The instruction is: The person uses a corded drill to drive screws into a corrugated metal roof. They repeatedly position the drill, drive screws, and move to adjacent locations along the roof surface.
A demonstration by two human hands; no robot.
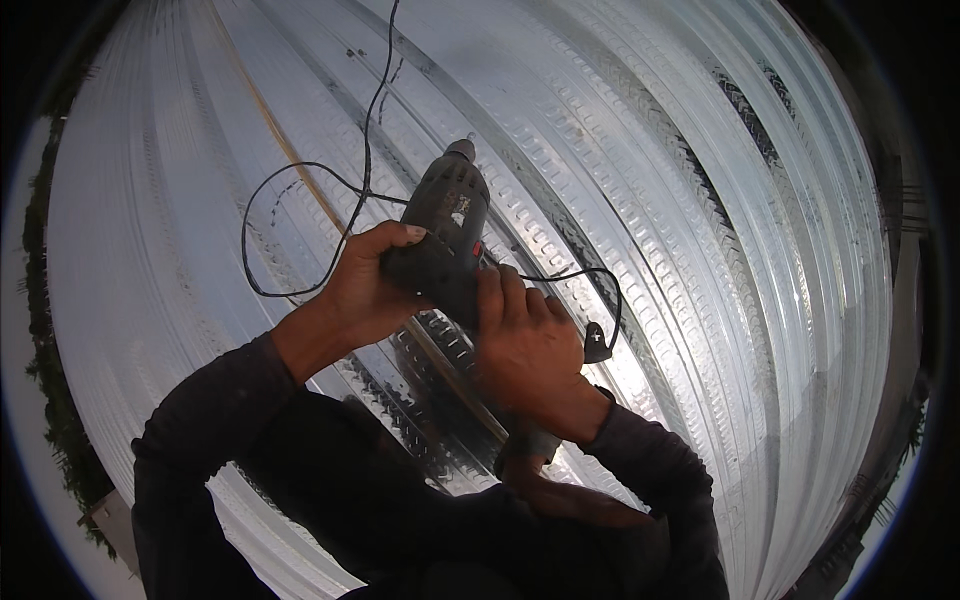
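A black corded power drill (440,230) is held in both hands over ribbed metal roofing sheets, its nose pointing away from me. My left hand (358,290) grips the body from the left, with the thumb along its near side. Wrapped round the handle at the right is my right hand (530,350), fingers curled beside a small red switch. A bit tip shows at the nose, but whether it touches the metal I cannot tell. The black cord (244,240) loops to the left over the sheets and runs up toward the far edge.
Shiny ribbed metal roofing (640,110) spreads around me, with raised seams and dark gaps between some ribs. A small black piece with a white mark (597,343) lies on a thin cord right of my hand. Greenery (45,330) borders the left edge.
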